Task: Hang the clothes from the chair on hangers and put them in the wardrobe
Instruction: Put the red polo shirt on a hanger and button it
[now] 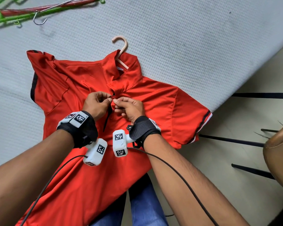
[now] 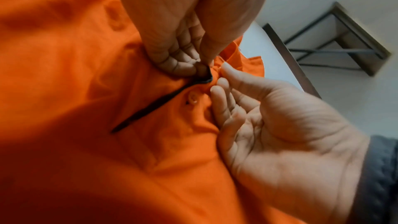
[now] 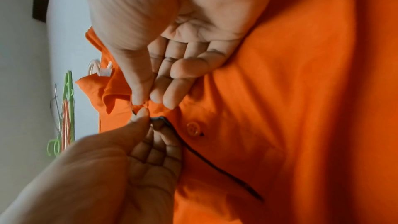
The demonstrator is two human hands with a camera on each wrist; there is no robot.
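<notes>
A grey quilted mattress (image 1: 186, 38) serves as the work surface, so the garment can lie flat while it is fastened. At far left, spare hangers (image 1: 15, 15), green and red with a metal hook, lie well apart from the work, presumably kept for later clothes. The red shirt (image 1: 153, 101) is spread face up in the middle, its hem draping off the near edge; a pale hanger (image 1: 122, 51) is already inside it, the hook poking out past the collar. The left hand (image 1: 96, 103) pinches the dark-edged flap of the neck opening (image 2: 150, 106) between thumb and curled fingers, holding it taut. The right hand (image 1: 131, 108) pinches the facing edge beside it, other fingers loosely extended; whether a button sits in that pinch is unclear. A lower button (image 3: 193, 128) shows unfastened. Closing the neck probably keeps the shirt from slipping off. At right stands a brown chair (image 1: 278, 157).
</notes>
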